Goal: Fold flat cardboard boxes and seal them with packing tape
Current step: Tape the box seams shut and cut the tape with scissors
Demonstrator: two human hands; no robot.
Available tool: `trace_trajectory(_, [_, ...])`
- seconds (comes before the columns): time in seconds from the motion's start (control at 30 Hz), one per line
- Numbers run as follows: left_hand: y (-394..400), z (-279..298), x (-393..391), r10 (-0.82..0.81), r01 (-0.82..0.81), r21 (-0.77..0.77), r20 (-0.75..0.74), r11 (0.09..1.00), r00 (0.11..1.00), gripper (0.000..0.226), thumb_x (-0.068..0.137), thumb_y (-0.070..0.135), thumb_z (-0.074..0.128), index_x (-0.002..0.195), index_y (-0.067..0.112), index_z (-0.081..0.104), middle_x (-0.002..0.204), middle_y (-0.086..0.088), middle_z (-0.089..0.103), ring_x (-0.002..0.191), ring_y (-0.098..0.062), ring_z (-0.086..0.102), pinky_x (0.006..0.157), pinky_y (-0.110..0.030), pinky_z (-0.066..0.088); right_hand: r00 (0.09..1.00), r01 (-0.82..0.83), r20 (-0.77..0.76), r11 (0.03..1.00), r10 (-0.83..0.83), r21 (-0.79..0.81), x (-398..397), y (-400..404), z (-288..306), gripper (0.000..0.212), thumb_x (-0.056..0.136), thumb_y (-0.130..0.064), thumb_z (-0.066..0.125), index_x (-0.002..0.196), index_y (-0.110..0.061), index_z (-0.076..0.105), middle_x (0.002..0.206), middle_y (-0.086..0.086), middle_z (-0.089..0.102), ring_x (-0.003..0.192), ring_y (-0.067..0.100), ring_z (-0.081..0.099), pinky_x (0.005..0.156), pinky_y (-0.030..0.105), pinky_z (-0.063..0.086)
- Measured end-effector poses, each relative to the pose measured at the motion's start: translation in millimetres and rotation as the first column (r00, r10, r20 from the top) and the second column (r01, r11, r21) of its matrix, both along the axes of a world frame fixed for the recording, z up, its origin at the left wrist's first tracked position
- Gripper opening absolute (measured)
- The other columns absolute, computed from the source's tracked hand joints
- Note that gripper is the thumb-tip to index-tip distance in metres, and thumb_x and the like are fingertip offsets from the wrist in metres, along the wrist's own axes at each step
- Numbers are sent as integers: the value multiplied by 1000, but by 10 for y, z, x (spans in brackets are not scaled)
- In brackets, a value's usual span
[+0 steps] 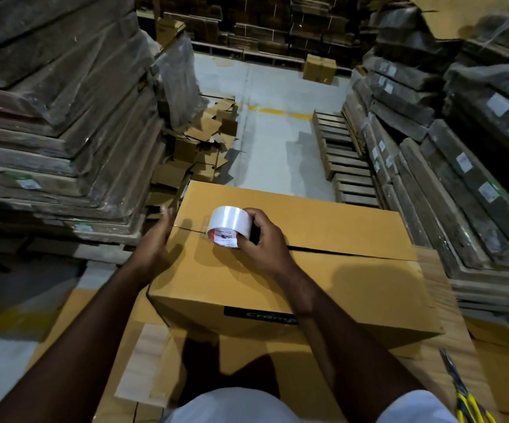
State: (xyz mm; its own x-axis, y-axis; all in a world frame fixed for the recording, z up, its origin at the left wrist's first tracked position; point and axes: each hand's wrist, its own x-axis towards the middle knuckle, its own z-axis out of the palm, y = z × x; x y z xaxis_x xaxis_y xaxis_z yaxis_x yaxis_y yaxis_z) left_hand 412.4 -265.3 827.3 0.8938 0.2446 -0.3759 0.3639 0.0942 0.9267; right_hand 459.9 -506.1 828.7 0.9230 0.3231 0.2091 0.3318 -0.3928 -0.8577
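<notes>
A folded-up brown cardboard box (323,279) stands in front of me on flat cardboard sheets, its two top flaps closed with a dark seam running across. My right hand (262,242) grips a roll of clear packing tape (229,225) and holds it on the seam near the box's left end. My left hand (158,239) lies flat with straight fingers against the box's left side at the top edge.
Yellow-handled scissors (461,395) lie on the cardboard sheets (448,340) at the lower right. Tall plastic-wrapped stacks of flat cardboard (64,123) rise on both sides. Small boxes and scraps (204,141) litter the floor left of the aisle; wooden pallets (345,160) stand to the right.
</notes>
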Motion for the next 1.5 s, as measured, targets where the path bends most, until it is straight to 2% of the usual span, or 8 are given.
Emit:
trace_trajectory(0.17, [127, -35, 16, -251, 297, 340, -174, 892, 952, 91, 68, 100, 51, 144, 51, 44, 161, 0, 37, 142, -32, 44, 114, -61, 40, 998, -5, 64, 987, 16, -159, 14, 21, -38, 53, 92, -45, 66, 139, -27, 50, 127, -5, 64, 109, 16, 62, 85, 42, 57])
trace_trajectory(0.3, [-19, -40, -8, -321, 267, 805, -101, 530, 942, 104, 93, 81, 39, 165, 24, -11, 172, 2, -18, 158, -18, -16, 128, -49, -6, 989, 32, 145, 956, 11, -290, 6, 52, -56, 52, 96, -32, 63, 143, -23, 45, 131, 4, 63, 112, 25, 58, 90, 45, 53])
trace_trajectory(0.43, [-147, 56, -131, -495, 337, 825, -81, 454, 865, 78, 104, 64, 29, 166, 29, -3, 166, 18, -12, 150, 1, -16, 124, -32, -10, 978, 97, 206, 924, -20, -369, -11, 59, -6, 54, 94, -25, 67, 143, -18, 47, 126, 10, 64, 108, 30, 59, 87, 42, 50])
trace_trajectory(0.6, [-260, -35, -119, -477, 300, 952, -241, 51, 845, 107, 90, 88, 14, 164, 15, -13, 170, -1, -20, 158, -16, -20, 124, -42, -20, 954, 124, 299, 866, 31, -484, -47, 42, 141, 57, 95, -26, 62, 148, -17, 43, 131, 11, 62, 114, 31, 55, 98, 42, 43])
trace_trajectory(0.83, [-264, -18, -132, -425, 313, 949, -276, 18, 862, 117, 85, 95, 10, 164, 12, -12, 172, -6, -19, 157, -18, -21, 126, -41, -16, 914, 180, 381, 705, 137, -686, 90, -415, 343, 57, 88, -41, 51, 143, -24, 50, 126, 3, 69, 116, 30, 56, 117, 49, 34])
trace_trajectory(0.97, [-355, 34, -116, -395, 336, 942, -306, 8, 866, 121, 82, 96, 8, 164, 10, -10, 172, -9, -17, 158, -21, -19, 127, -45, -16, 977, 7, 185, 854, 105, -521, 76, -444, 331, 74, 88, -29, 62, 157, -26, 35, 143, 7, 57, 124, 28, 52, 95, 41, 49])
trace_trajectory(1.17, [-697, 58, -26, -566, 309, 939, -175, 149, 806, 106, 89, 91, 23, 166, 24, -6, 173, -1, -10, 158, -11, -11, 128, -34, -6, 947, -89, 264, 937, 184, -337, -4, -302, 78, 70, 96, -21, 59, 160, -26, 33, 156, 7, 43, 134, 30, 52, 104, 48, 52])
trace_trajectory(1.5, [-690, 2, 1, -528, 378, 925, -306, 32, 792, 111, 87, 93, 16, 164, 18, -13, 171, 0, -20, 157, -13, -17, 125, -33, -9, 830, 114, 471, 735, 300, -668, 141, -805, 346, 48, 99, -35, 48, 146, -34, 59, 136, 6, 58, 114, 30, 57, 91, 42, 40])
